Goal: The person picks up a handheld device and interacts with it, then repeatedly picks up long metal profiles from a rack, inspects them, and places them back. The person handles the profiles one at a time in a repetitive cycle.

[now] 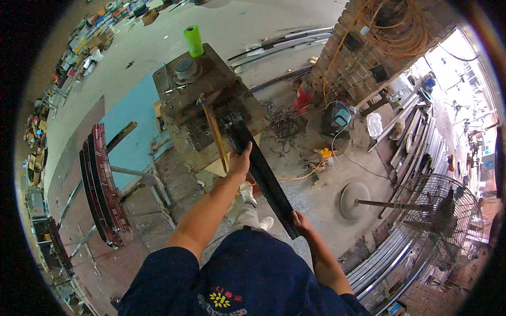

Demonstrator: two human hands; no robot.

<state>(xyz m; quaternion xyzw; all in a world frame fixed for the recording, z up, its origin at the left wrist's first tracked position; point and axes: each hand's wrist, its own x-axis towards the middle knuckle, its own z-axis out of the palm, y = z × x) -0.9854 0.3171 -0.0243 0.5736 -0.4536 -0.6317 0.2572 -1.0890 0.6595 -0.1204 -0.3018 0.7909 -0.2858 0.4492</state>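
A long black metal profile (263, 179) runs slantwise in front of me, from the machine at its far end to near my body. My left hand (240, 162) is closed on its left edge, around the middle of its length. Near its close end, my right hand (302, 223) grips the right side. The far end lies over the dark, grimy bed of a machine bench (208, 79). A long tan lever (215, 131) slopes down beside the profile, just left of it. The underside of the profile and some fingers are hidden.
A bright green cylinder (193, 41) and a round grey part (185, 68) stand on the bench. Dark red profiles (105, 184) rest on a rack at left. At right are a large floor fan (437, 210), an orange cable (295, 177) and stacked metal lengths (382, 271).
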